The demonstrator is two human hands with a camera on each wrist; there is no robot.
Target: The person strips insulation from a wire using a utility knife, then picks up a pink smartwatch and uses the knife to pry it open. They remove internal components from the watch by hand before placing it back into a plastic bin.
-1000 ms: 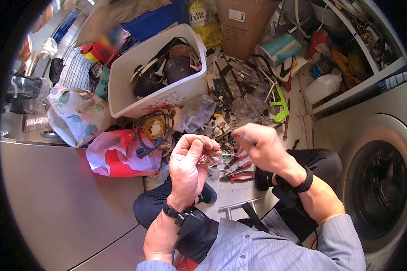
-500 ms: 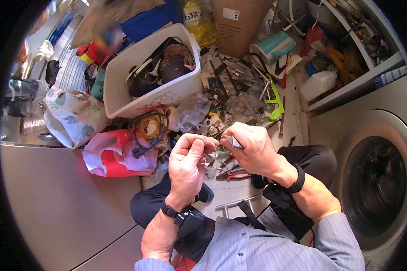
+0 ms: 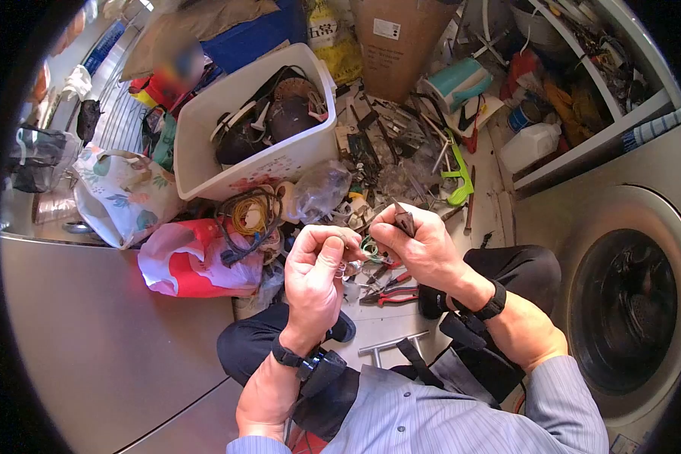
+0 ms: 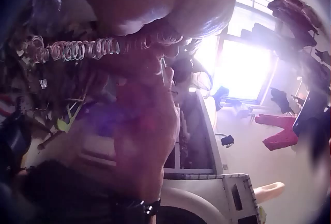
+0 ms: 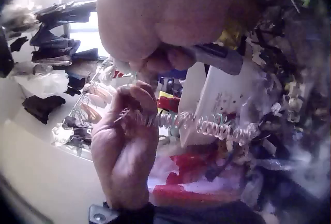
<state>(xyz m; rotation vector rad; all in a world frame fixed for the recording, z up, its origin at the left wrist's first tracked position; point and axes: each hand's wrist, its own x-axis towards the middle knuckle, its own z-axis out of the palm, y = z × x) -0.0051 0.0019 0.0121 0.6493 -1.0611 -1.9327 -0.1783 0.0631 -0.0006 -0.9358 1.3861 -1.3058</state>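
While the left hand (image 3: 312,278) pinches a thin bit of wire between thumb and fingertips, the right hand (image 3: 425,246) is curled firmly round a dark tool (image 3: 404,221) whose narrow tip juts up past the knuckles; what kind of tool it is, I cannot tell. A short strand seems to span the two sets of fingertips, though whether the right thumb nips it is unclear. The springy wire coil (image 5: 222,128), pale with touches of green, trails from the left hand, held up above the floor (image 3: 386,321). As for progress, one end appears singled out and brought near the tool, yet nearly all the visible length is wound in loops, so most of the wire looks unworked. Farther out, red-handled pliers (image 3: 386,294) lie unused in the middle of the floor, with a T-shaped metal bar (image 3: 393,343) nearer the person. Loose parts (image 3: 371,151) litter the floor's far side, between a white tub (image 3: 287,157) and the foot of a carton (image 3: 401,57).
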